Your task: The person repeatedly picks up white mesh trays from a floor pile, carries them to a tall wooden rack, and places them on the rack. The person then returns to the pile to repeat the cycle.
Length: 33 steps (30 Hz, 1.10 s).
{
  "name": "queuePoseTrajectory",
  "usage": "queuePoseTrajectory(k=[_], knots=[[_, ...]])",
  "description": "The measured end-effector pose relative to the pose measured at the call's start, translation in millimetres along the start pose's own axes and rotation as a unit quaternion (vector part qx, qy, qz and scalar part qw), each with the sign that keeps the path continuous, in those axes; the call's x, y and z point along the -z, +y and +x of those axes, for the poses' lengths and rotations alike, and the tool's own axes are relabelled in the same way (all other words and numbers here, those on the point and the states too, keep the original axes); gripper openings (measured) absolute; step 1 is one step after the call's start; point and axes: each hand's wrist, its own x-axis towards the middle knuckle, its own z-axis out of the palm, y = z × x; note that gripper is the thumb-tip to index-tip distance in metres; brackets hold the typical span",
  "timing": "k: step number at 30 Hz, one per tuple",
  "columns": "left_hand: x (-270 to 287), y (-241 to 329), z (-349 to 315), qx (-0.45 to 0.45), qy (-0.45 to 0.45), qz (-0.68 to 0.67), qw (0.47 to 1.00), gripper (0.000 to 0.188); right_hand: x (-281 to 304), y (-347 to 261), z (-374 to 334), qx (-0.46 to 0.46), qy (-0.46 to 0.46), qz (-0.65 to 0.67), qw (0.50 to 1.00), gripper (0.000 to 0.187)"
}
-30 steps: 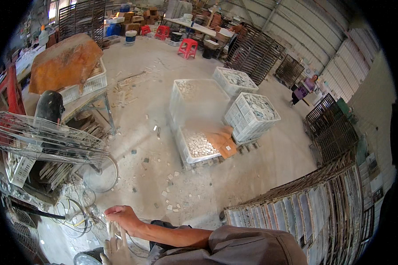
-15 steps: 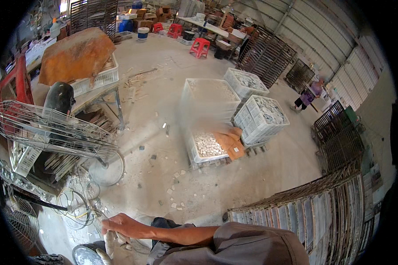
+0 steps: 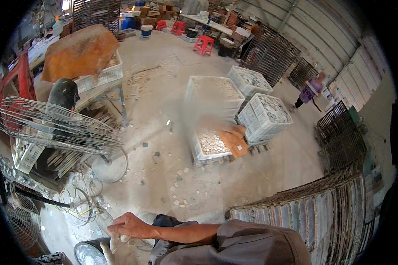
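My right arm reaches leftward across the lower edge, its grey-brown sleeve (image 3: 263, 242) ending near the elbow. My bare right hand (image 3: 130, 226) is closed, knuckles up, on pale cloth that looks like a white work glove (image 3: 115, 243). A whitish finger shape (image 3: 106, 254) sticks up beside it. Whether my left hand is inside that glove cannot be made out; no bare left fingers show. Just left of the glove stands a round dark-rimmed bucket (image 3: 87, 254) with a greyish surface. Dark blue cloth (image 3: 167, 221) lies behind my right wrist.
White crates (image 3: 264, 119) of small tile pieces stand on a pallet ahead, one partly under an orange cloth (image 3: 234, 140). Left are a caged fan (image 3: 59, 126), looped cables (image 3: 77, 207) and a table (image 3: 99, 92). A rack of slabs (image 3: 305, 216) stands right. A person in purple (image 3: 311, 90) is farther off.
The whole view has shifted slightly, so the scene sits a little farther right. My right hand keeps its hold on the glove, and less of the glove shows below it.
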Motion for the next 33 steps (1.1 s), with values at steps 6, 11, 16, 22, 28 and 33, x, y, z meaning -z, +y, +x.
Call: queuePoseTrajectory(k=[6,11,16,22,28,33], knots=[[4.0,-3.5,-4.3,-0.003,0.009,0.001,1.000,0.035,1.1,-1.3,0.5,-0.068,-0.018,-0.004,0.998,0.031],[2.2,-3.9,-4.2,-0.007,0.010,-0.009,1.000,0.035,7.7,-16.7,3.7,-0.103,-0.011,-0.094,0.990,0.034],[-3.0,-3.2,-5.0,-0.014,0.007,-0.016,1.000,0.035,12.3,-30.4,14.3,-0.002,0.114,-0.159,0.981,0.036],[-7.2,-2.1,-4.4,-0.012,0.004,-0.019,1.000,0.035,16.5,-16.3,25.2,0.120,0.126,-0.263,0.949,0.027],[-6.7,-2.4,-4.6,-0.015,0.005,-0.021,1.000,0.035,18.5,-10.6,30.2,0.229,0.118,-0.343,0.903,0.022],[3.9,-2.6,-1.8,-0.019,0.024,-0.015,0.999,0.035,0.8,-13.7,24.2,0.149,0.003,-0.247,0.958,0.034]])
